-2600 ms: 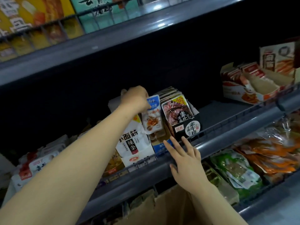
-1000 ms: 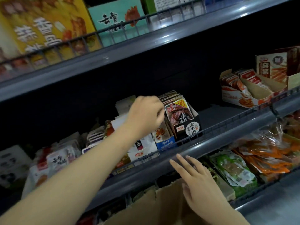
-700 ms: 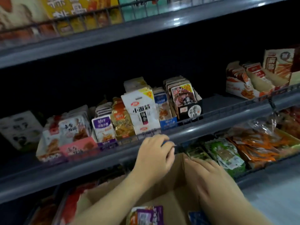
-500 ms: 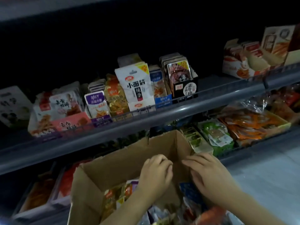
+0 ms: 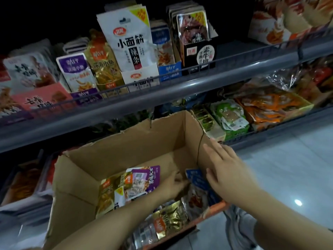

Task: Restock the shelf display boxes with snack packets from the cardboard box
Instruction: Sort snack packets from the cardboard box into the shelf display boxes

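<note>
A person's left hand (image 5: 173, 184) reaches into an open cardboard box (image 5: 126, 147) at six o'clock, its fingers down among loose snack packets (image 5: 137, 183); whether they have closed on one cannot be told, as the fingertips are hidden between a purple packet (image 5: 149, 175) and a blue packet (image 5: 196, 179). The right hand (image 5: 227, 170), toward four o'clock, lies with fingers straight and spread against the box's right wall, gripping nothing. More packets, a gold one (image 5: 169, 219) among them, crowd the near end of the box.

The step in hand looks like picking the next packet. It would go best if the right hand steadies the wall while the left pinches a single packet by its edge, rather than dragging neighbours up with it, and matches its colour to a box above.

Beyond the box, toward twelve o'clock, the shelf rail (image 5: 162, 91) fronts a row of display boxes: purple (image 5: 84, 95), white (image 5: 138, 74), blue (image 5: 170, 70) and black (image 5: 200, 56), each standing upright with packets inside. A lower shelf of bagged snacks (image 5: 230, 116) sits at two o'clock.
</note>
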